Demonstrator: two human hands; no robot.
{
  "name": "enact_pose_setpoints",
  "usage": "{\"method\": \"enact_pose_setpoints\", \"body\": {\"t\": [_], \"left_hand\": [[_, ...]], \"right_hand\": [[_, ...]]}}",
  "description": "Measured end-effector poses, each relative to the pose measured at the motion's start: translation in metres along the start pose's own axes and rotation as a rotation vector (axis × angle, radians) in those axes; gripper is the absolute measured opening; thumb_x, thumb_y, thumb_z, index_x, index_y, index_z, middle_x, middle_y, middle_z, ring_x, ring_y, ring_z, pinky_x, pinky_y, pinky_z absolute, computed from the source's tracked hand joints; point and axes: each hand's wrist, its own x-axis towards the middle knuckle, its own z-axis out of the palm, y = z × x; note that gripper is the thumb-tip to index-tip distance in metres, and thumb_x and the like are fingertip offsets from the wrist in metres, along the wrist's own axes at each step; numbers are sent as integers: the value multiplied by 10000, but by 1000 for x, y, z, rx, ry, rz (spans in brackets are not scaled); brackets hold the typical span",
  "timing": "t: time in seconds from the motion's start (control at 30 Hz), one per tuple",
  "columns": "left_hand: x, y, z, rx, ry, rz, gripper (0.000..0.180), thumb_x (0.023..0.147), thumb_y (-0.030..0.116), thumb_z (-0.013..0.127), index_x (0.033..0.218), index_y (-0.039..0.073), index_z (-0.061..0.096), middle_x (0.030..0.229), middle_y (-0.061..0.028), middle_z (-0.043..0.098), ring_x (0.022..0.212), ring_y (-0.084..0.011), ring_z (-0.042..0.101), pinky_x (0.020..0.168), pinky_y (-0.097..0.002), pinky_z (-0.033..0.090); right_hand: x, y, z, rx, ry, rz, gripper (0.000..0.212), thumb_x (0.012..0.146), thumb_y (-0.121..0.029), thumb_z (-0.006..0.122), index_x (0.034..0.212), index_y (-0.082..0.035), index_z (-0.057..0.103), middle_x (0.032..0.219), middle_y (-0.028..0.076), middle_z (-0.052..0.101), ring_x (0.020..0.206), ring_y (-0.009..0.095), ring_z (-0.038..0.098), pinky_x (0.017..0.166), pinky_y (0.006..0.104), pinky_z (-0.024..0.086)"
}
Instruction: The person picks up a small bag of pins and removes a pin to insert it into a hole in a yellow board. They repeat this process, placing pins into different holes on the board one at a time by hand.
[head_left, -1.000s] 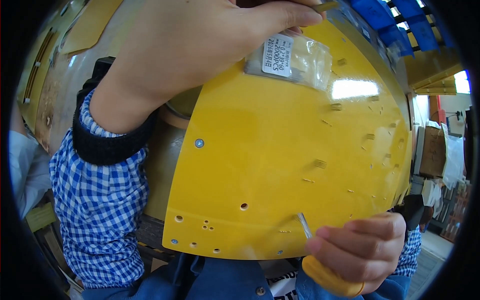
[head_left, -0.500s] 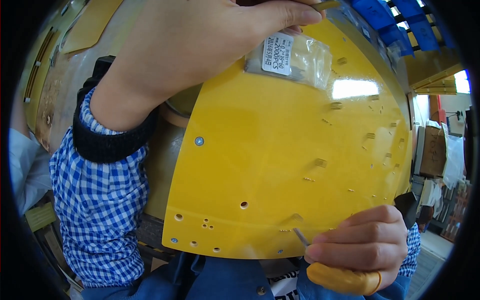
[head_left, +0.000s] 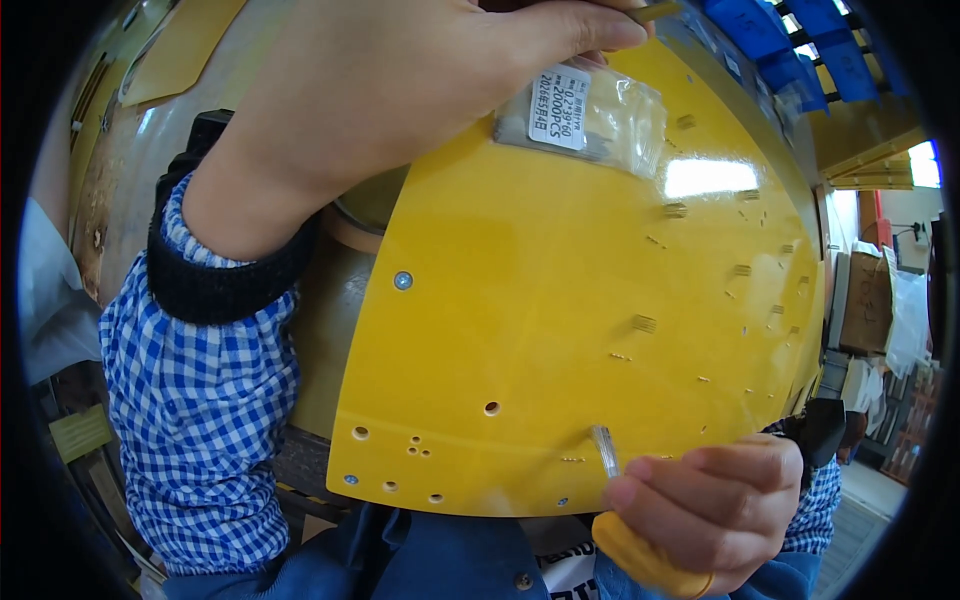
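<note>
Slender metallic pins (head_left: 606, 450), bunched in a narrow silvery sheaf, jut from the fingertips of the right hand (head_left: 705, 510) above the near edge of a glossy yellow panel (head_left: 500, 300); whether their far ends touch it cannot be told. The sheaf looks feather-light and slick, its single strands likely stiff along their length but easily bent sideways, so a gentle pinch around the whole bunch, close to its lower end, would probably keep them together better than a hold at the tips. That right hand grasps the pins between thumb and fingers, a yellow finger cover (head_left: 645, 560) on one digit. Just beside the sheaf, a short row of tiny marks (head_left: 573, 459) dots the panel, with larger round holes (head_left: 491, 409) toward its left corner. Farther up, a clear plastic bag (head_left: 625, 120) with a white label (head_left: 560, 107) lies on the panel, likely soft and slippery, best lifted by a corner. The left hand (head_left: 400, 80) reaches past it, its fingers largely hidden, its grip impossible to tell. Blue containers (head_left: 750, 30) line the upper right, and a brown carton (head_left: 866, 300) stands beyond.
</note>
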Motion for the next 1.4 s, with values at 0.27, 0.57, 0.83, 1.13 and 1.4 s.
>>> {"method": "enact_pose_setpoints", "body": {"t": [0.27, 0.57, 0.83, 1.13, 1.4], "left_hand": [[3, 0, 1, -7, -2, 0, 134, 816, -25, 661, 941, -72, 672, 805, -93, 672, 716, -104, 616, 660, -206, 486], [-4, -8, -3, 34, -26, 170, 132, 811, -21, 670, 934, -67, 682, 802, -103, 678, 692, -104, 615, 637, -205, 485], [34, -62, 7, -574, -276, 984, 128, 806, -36, 665, 929, -61, 686, 799, -106, 681, 698, -96, 620, 645, -193, 493], [-38, 25, -34, 606, -145, 696, 221, 806, -109, 559, 987, -33, 662, 951, -141, 676, 790, -211, 660, 692, -260, 523], [-118, 30, 5, 528, -272, 556, 177, 684, 49, 656, 855, 8, 679, 897, -130, 690, 806, -239, 673, 574, -278, 544]], "right_hand": [[7, -1, -12, 69, -190, 214, 80, 725, -113, 649, 792, -151, 669, 888, -14, 676, 726, 84, 628, 631, 209, 434], [1, -8, -4, 167, 59, 213, 170, 751, -139, 630, 886, -39, 659, 871, 96, 679, 722, 187, 651, 641, 283, 508], [1, -9, -3, 184, 84, 218, 170, 744, -141, 629, 869, -30, 659, 842, 89, 689, 712, 195, 665, 631, 267, 514], [0, -7, -25, 137, -50, 175, 82, 747, -103, 615, 798, -131, 672, 886, 17, 680, 723, 111, 642, 643, 205, 454], [-4, -1, -20, 298, 26, 146, 116, 725, -88, 599, 802, -66, 684, 850, 78, 679, 710, 150, 657, 642, 220, 507]]}}
